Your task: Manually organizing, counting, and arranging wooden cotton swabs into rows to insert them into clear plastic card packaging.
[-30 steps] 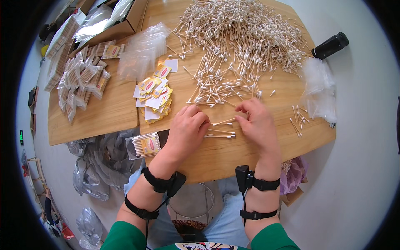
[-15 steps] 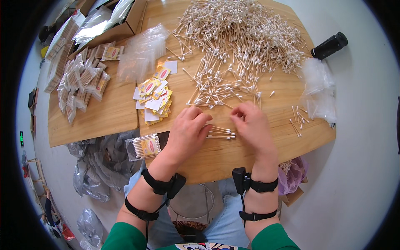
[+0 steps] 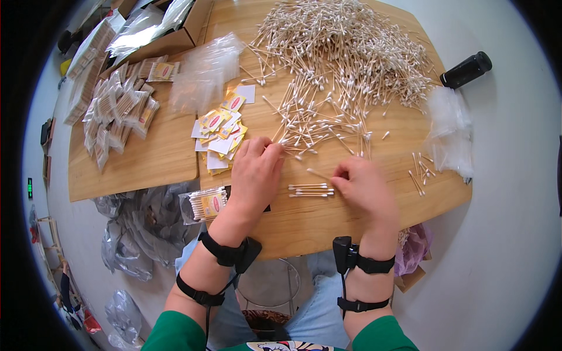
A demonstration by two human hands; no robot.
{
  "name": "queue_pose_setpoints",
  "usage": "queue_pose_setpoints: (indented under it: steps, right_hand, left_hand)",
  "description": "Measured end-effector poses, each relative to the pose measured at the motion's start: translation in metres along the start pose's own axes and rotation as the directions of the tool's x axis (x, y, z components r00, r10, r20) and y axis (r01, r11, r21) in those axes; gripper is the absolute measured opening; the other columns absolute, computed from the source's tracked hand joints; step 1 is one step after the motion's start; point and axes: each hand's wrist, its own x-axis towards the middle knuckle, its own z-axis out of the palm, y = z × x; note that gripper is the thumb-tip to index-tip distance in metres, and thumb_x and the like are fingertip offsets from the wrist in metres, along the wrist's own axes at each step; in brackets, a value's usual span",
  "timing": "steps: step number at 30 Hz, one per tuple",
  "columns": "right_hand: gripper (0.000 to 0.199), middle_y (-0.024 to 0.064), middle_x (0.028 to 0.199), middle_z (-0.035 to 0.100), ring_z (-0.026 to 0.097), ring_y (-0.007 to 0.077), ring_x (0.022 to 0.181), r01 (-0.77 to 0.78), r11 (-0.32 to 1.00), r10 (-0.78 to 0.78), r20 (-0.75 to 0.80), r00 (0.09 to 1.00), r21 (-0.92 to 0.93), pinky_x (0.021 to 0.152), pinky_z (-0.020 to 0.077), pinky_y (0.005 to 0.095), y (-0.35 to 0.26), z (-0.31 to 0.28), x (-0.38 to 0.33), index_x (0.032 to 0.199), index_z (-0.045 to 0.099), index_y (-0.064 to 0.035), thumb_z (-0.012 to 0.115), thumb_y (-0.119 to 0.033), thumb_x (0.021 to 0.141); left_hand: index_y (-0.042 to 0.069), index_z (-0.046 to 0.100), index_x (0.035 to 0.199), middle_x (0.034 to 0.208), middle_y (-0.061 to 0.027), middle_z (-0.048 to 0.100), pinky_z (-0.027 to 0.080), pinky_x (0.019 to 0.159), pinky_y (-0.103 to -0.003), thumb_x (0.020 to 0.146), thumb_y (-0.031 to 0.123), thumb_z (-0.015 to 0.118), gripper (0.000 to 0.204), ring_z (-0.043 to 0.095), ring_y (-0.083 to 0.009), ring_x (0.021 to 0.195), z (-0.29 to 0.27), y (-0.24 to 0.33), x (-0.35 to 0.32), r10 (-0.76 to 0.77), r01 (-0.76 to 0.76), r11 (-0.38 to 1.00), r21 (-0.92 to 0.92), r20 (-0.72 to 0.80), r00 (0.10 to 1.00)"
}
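Observation:
A large heap of wooden cotton swabs (image 3: 345,47) covers the far part of the round wooden table (image 3: 304,219), with a thinner spread (image 3: 316,120) trailing toward me. My left hand (image 3: 254,175) reaches into the near edge of that spread, fingertips touching loose swabs. My right hand (image 3: 363,187) pinches a single swab (image 3: 319,173) between thumb and fingers. Between the hands lies a small aligned bundle of swabs (image 3: 310,190). A filled clear packet of swabs (image 3: 205,205) rests at the table edge by my left wrist.
Small yellow-and-white printed cards (image 3: 221,131) lie left of my left hand, empty clear bags (image 3: 205,73) behind them. Filled packets (image 3: 114,114) and a cardboard box (image 3: 170,35) sit on the left table. A black cylinder (image 3: 465,70) and more plastic bags (image 3: 448,131) lie right.
My left hand has moved up from the aligned bundle to the loose swabs. My right hand has shifted down and right, uncovering the bundle and holding one swab.

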Motion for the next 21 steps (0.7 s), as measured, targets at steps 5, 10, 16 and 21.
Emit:
queue_pose_setpoints:
  steps: [5,10,16,21]
  right_hand:
    - [0.011,0.0148,0.090,0.065,0.065,0.0335,0.086,0.119,0.986,-0.118,-0.019,0.993,0.113,0.076,0.0522,0.0428,-0.016,0.010,0.006,0.092,0.069,-0.0051,0.072,-0.011,0.083]
    - [0.020,0.0130,0.097,0.062,0.064,0.0339,0.091,0.209,0.969,-0.172,-0.253,0.952,0.130,0.077,0.0521,0.0428,-0.024,0.029,0.016,0.101,0.067,-0.0068,0.073,-0.009,0.082]
    - [0.015,0.0117,0.088,0.060,0.064,0.0302,0.082,0.289,0.957,-0.272,-0.304,0.913,0.010,0.071,0.0516,0.0404,-0.027,0.040,0.021,0.093,0.066,-0.0047,0.074,-0.008,0.080]
    - [0.010,0.0120,0.090,0.061,0.063,0.0343,0.086,0.157,0.987,-0.141,-0.267,0.953,0.041,0.074,0.0510,0.0442,-0.020,0.033,0.021,0.084,0.063,-0.0055,0.073,-0.009,0.082]
  left_hand:
    - [0.006,0.065,0.089,0.097,-0.0095,0.059,0.047,0.083,-0.042,0.078,0.006,0.073,0.014,0.057,-0.0319,0.096,0.003,-0.006,0.002,-0.006,0.007,1.000,0.029,-0.023,1.000]
    - [0.007,0.065,0.086,0.096,-0.0081,0.059,0.047,0.084,-0.041,0.076,0.007,0.074,0.014,0.057,-0.0310,0.095,0.000,-0.006,0.002,0.015,-0.016,0.999,0.042,0.021,1.000]
    - [0.007,0.065,0.083,0.093,-0.0082,0.060,0.047,0.082,-0.041,0.076,0.007,0.075,0.012,0.058,-0.0308,0.092,-0.003,-0.005,0.000,0.049,-0.048,0.999,-0.026,0.064,0.997]
    - [0.007,0.066,0.082,0.089,-0.0084,0.060,0.049,0.077,-0.040,0.074,0.008,0.076,0.013,0.060,-0.0307,0.087,0.003,0.003,-0.006,0.140,-0.125,0.980,-0.152,0.091,0.986]
